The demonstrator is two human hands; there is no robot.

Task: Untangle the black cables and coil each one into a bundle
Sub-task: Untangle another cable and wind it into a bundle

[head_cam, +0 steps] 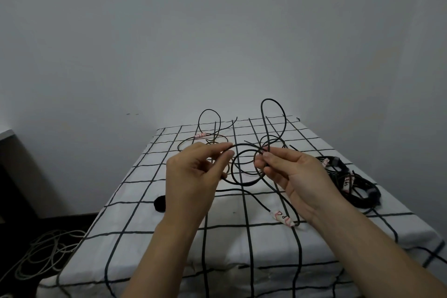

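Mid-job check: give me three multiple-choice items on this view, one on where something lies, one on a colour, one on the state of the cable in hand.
1. Where do the coiled black bundles lie?
A. on the right side of the table
B. on the floor
C. at the near left corner

2. What colour are the floor cables?
A. black
B. pale, whitish
C. red

3. How is the black cable between the hands?
A. flat and untouched
B. held up in loose loops, in the grip of the left hand and the right hand
C. tied into a tight bundle

Answers: 1 A, they sit near the table's right edge. 2 B, they show light against the dark floor. 3 B, the fingers of both hands pinch it above the table.
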